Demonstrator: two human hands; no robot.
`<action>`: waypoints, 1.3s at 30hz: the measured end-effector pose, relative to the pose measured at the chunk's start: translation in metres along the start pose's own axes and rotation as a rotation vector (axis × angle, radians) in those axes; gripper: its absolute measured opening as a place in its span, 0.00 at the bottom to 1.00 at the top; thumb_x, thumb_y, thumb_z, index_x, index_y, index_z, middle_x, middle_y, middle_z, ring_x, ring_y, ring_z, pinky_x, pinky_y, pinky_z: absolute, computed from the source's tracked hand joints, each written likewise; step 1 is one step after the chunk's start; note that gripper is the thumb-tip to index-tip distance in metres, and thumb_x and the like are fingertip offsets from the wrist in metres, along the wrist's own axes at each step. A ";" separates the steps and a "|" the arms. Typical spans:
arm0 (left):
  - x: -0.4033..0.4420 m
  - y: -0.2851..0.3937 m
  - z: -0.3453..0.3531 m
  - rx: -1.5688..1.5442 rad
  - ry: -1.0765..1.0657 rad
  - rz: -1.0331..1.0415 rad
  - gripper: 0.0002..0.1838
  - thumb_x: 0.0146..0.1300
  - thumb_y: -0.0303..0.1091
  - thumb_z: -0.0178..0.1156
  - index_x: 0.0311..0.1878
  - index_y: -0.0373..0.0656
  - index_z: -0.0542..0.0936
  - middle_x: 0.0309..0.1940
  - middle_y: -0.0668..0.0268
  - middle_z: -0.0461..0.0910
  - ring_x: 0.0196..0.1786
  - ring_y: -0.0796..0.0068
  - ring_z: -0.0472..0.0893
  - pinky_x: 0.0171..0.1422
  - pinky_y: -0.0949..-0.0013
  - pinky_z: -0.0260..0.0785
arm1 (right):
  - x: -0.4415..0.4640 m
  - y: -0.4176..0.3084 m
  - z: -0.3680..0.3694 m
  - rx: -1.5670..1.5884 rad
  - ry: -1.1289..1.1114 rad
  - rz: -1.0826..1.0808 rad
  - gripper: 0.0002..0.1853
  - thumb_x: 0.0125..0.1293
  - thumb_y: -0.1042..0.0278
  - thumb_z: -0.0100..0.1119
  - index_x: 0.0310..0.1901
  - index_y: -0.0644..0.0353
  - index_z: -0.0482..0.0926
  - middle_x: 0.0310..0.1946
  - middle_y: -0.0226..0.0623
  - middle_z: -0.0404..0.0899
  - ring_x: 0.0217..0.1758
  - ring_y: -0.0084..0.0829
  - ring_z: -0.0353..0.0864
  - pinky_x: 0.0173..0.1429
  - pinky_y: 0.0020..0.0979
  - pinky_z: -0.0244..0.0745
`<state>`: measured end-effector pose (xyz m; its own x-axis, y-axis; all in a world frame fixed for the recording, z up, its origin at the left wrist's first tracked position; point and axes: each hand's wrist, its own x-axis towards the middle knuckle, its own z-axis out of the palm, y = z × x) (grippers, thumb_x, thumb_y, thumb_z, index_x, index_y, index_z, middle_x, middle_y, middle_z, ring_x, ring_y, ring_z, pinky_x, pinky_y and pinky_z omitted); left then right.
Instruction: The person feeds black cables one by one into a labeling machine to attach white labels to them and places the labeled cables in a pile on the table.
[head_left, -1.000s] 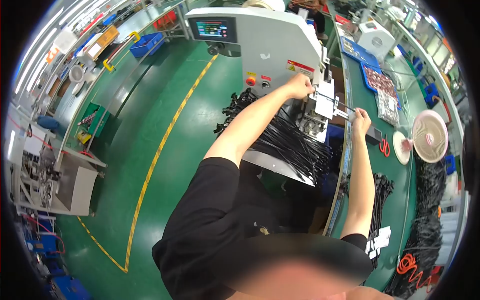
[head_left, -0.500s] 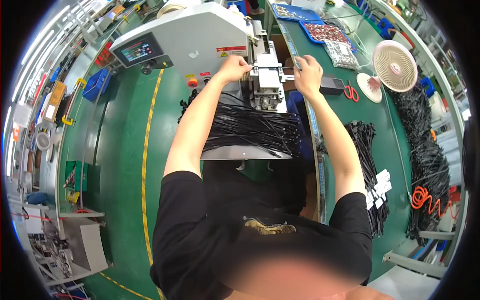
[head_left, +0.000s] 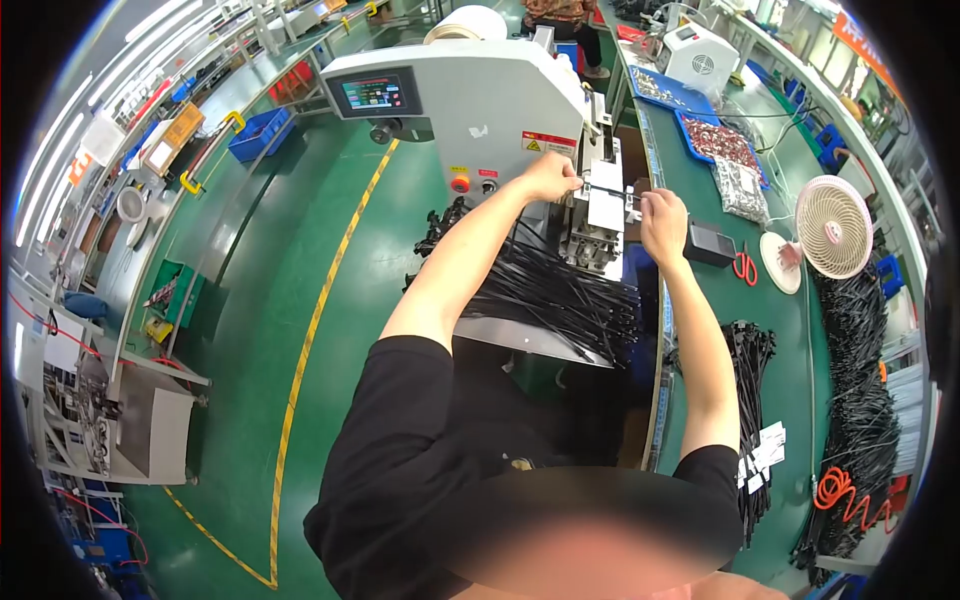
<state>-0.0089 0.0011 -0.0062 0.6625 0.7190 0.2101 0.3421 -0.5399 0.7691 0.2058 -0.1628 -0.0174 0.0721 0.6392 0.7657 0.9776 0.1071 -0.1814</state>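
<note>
The left hand (head_left: 552,179) and right hand (head_left: 664,228) pinch a black cable (head_left: 606,190) between their fingers, near the far edge of a white plate (head_left: 606,212).

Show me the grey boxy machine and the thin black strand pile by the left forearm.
Grey boxy machine (head_left: 490,105), head view: flat side panel.
Thin black strand pile (head_left: 548,290), head view: middle strands.
</note>
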 end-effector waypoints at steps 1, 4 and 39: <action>0.000 -0.001 0.000 -0.002 -0.007 -0.003 0.13 0.54 0.39 0.70 0.29 0.38 0.83 0.28 0.57 0.84 0.34 0.66 0.83 0.42 0.64 0.74 | -0.002 0.003 -0.001 0.019 0.062 0.098 0.14 0.64 0.61 0.57 0.48 0.56 0.80 0.42 0.46 0.79 0.50 0.47 0.77 0.62 0.45 0.66; -0.002 0.000 0.000 -0.034 -0.019 -0.022 0.13 0.54 0.39 0.70 0.29 0.38 0.83 0.28 0.57 0.84 0.34 0.67 0.83 0.41 0.64 0.73 | -0.014 0.008 -0.009 -0.293 0.181 0.447 0.20 0.62 0.55 0.59 0.53 0.55 0.79 0.42 0.49 0.79 0.52 0.46 0.77 0.63 0.43 0.67; 0.002 0.008 -0.004 0.058 -0.133 -0.102 0.13 0.57 0.39 0.68 0.29 0.37 0.84 0.27 0.63 0.82 0.33 0.76 0.78 0.41 0.69 0.70 | -0.018 0.060 0.011 0.659 -0.122 0.760 0.12 0.67 0.67 0.55 0.40 0.67 0.83 0.27 0.33 0.82 0.29 0.21 0.78 0.36 0.24 0.71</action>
<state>-0.0078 -0.0003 0.0023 0.7034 0.7092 0.0475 0.4479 -0.4941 0.7452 0.2614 -0.1593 -0.0486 0.5729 0.7823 0.2445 0.3747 0.0153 -0.9270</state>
